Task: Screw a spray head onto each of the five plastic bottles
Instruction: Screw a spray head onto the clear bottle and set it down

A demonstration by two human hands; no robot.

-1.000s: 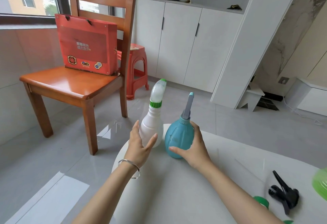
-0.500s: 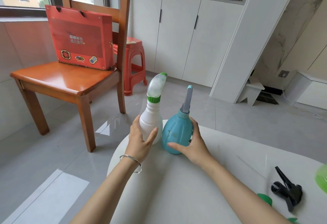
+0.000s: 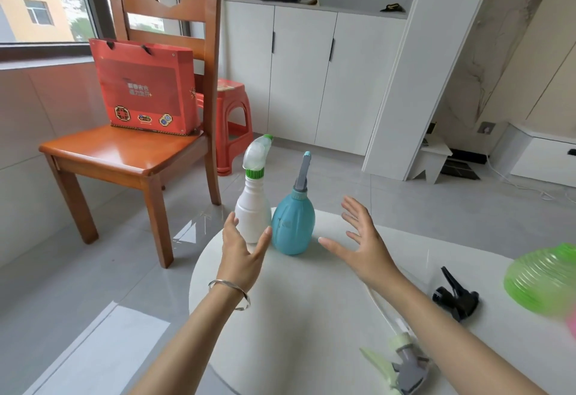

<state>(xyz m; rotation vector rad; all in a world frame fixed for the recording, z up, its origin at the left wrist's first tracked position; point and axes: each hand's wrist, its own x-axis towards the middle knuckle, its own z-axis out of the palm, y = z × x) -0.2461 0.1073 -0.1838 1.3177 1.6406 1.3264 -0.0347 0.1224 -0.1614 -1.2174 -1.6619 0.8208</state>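
A white bottle (image 3: pixel 252 213) with a clear, green-collared spray head stands at the far edge of the white table (image 3: pixel 299 316). Touching it on the right stands a round blue bottle (image 3: pixel 293 226) with a grey spray head. My left hand (image 3: pixel 243 251) is spread just in front of the white bottle, thumb and fingers at its base but not gripping. My right hand (image 3: pixel 361 241) hovers to the right of the blue bottle, apart from it, fingers spread. A black spray head (image 3: pixel 456 295) lies on the table at right. A pale green and grey spray head (image 3: pixel 402 369) lies near my right forearm.
A green ribbed bottle (image 3: pixel 542 279), blurred, is at the right edge. Beyond the table's far left edge stands a wooden chair (image 3: pixel 124 151) with a red box on it, a red stool behind. White cabinets line the back wall.
My right hand has let go of the blue bottle and moved away to the right. My left hand has loosened its hold on the white bottle. The camera has tilted.
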